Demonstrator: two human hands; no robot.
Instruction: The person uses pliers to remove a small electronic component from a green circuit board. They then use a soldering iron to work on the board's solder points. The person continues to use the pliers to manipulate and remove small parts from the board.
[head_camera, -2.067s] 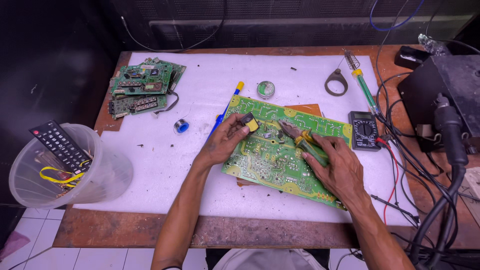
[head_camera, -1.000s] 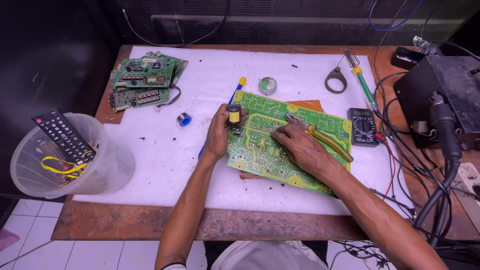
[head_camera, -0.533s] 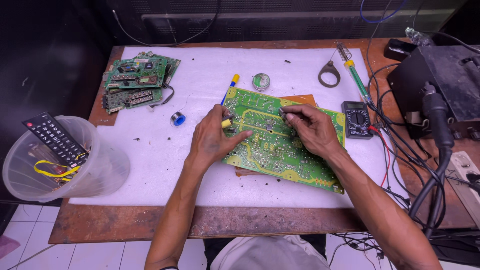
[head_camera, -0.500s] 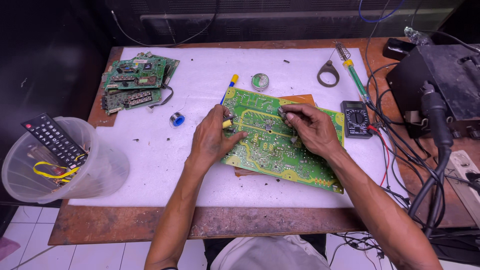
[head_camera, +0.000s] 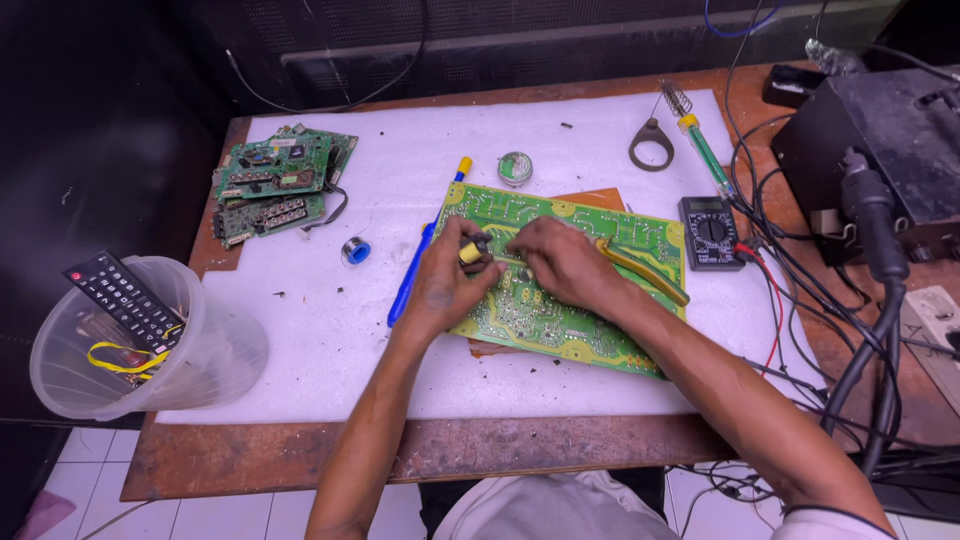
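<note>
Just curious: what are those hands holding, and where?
Left hand pinches a small yellow part at the green circuit board's upper edge; right hand's hold cannot be told.

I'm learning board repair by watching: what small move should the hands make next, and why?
Probably steady the green circuit board with the left hand while the right hand works the spot between them. Both hands already meet there on the board, the left holding a small yellow part. Yellow-handled pliers lie unused beside the right wrist.
</note>
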